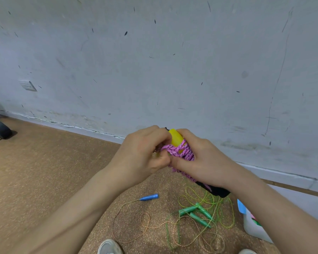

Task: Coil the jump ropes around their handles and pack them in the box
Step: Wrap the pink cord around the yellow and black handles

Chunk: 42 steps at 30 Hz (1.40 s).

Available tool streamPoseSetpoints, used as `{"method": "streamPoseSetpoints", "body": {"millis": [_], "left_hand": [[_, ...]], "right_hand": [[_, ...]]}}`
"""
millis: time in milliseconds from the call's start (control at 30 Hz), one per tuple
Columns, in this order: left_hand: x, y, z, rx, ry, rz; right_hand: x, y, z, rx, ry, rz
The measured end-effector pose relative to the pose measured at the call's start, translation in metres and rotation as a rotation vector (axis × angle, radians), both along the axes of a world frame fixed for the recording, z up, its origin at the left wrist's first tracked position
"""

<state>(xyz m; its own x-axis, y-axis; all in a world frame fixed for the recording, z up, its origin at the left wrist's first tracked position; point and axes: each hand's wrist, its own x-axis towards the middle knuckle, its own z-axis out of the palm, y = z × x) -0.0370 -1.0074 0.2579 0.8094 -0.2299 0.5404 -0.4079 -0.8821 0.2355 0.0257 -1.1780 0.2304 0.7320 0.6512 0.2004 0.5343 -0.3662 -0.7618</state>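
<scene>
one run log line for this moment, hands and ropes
stage: coiling pink rope on handles | left hand: pinches rope | right hand: grips wrapped handles | floor: green rope, blue-handled rope uncoiled | box: right

Pink rope [184,153] coils round yellow handle [175,139]; green rope [187,210] lies loose.

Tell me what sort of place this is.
Probably a bare indoor room, perhaps a workroom or store. It has a scuffed, marked pale wall with a socket plate, a brown cork-like floor, and a black caster wheel at the left edge.
</scene>
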Motion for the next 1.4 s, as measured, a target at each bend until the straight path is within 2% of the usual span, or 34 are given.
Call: {"method": "streamPoseSetpoints", "body": {"millis": [100, 167, 233, 300, 333, 400, 500, 567, 667, 700, 733, 800, 833, 867, 900, 933, 1033, 1067, 1100, 1167, 1233, 1333, 1400], "left_hand": [[0.000, -0.001, -0.001, -0.033, -0.077, 0.000], [-0.001, -0.001, 0.002, -0.121, 0.012, 0.022], [-0.003, -0.007, 0.003, -0.330, 0.154, 0.082], [0.000, -0.017, 0.005, -0.615, 0.234, 0.153], [0.000, -0.021, 0.005, -0.687, 0.232, 0.198], [-0.001, -0.024, 0.005, -0.590, 0.179, 0.243], [-0.005, -0.025, 0.007, -0.441, 0.159, 0.201], [-0.007, -0.025, 0.008, -0.527, 0.212, 0.203], [-0.005, -0.029, 0.009, -0.816, 0.347, 0.217], [-0.006, -0.029, 0.007, -0.803, 0.317, 0.206], [-0.009, -0.030, 0.007, -0.630, 0.201, 0.194], [-0.011, -0.027, 0.007, -0.074, -0.076, 0.080], [-0.010, -0.024, 0.002, 0.142, -0.175, 0.003], [-0.008, -0.022, -0.002, 0.230, -0.188, -0.058], [-0.006, -0.021, -0.003, 0.198, -0.138, -0.077], [-0.004, -0.020, -0.003, 0.078, -0.068, -0.056], [-0.002, -0.019, 0.007, -0.593, 0.278, -0.016], [-0.001, -0.020, 0.010, -0.731, 0.341, -0.032], [0.000, -0.021, 0.013, -0.738, 0.340, -0.032], [0.000, -0.032, 0.019, -0.630, 0.305, -0.012], [0.000, -0.040, 0.025, -0.648, 0.254, -0.004], [-0.008, -0.048, 0.044, -0.931, 0.188, 0.022], [-0.020, -0.060, 0.046, -1.082, 0.359, -0.026]], "right_hand": [[0.001, -0.003, 0.003, -0.023, -0.068, -0.004], [0.000, -0.002, 0.000, -0.099, -0.215, -0.056], [-0.003, 0.001, -0.003, -0.160, -0.383, -0.161], [-0.005, 0.003, -0.004, -0.178, -0.428, -0.237], [-0.007, 0.005, -0.004, -0.193, -0.440, -0.257], [-0.008, 0.008, -0.001, -0.240, -0.444, -0.242], [-0.011, 0.010, 0.003, -0.338, -0.500, -0.164], [-0.015, 0.010, 0.008, -0.420, -0.563, -0.129], [-0.019, 0.009, 0.013, -0.504, -0.585, -0.070], [-0.020, 0.008, 0.015, -0.528, -0.584, -0.045], [-0.020, 0.008, 0.018, -0.530, -0.566, -0.007], [-0.021, 0.005, 0.021, -0.451, -0.372, 0.113], [-0.020, 0.005, 0.021, -0.405, -0.231, 0.168], [-0.018, 0.004, 0.018, -0.357, -0.108, 0.202], [-0.016, 0.003, 0.015, -0.313, -0.013, 0.210], [-0.014, 0.001, 0.013, -0.273, 0.042, 0.204], [-0.010, 0.001, 0.013, -0.146, 0.092, 0.212], [-0.010, 0.000, 0.015, -0.117, 0.089, 0.206], [-0.011, 0.000, 0.017, -0.104, 0.073, 0.188], [-0.016, -0.001, 0.021, -0.061, 0.068, 0.144], [-0.024, -0.006, 0.028, 0.060, 0.161, 0.100], [-0.036, -0.023, 0.050, 0.421, 0.434, 0.013], [-0.041, -0.036, 0.065, 0.760, 0.587, -0.055]]}}
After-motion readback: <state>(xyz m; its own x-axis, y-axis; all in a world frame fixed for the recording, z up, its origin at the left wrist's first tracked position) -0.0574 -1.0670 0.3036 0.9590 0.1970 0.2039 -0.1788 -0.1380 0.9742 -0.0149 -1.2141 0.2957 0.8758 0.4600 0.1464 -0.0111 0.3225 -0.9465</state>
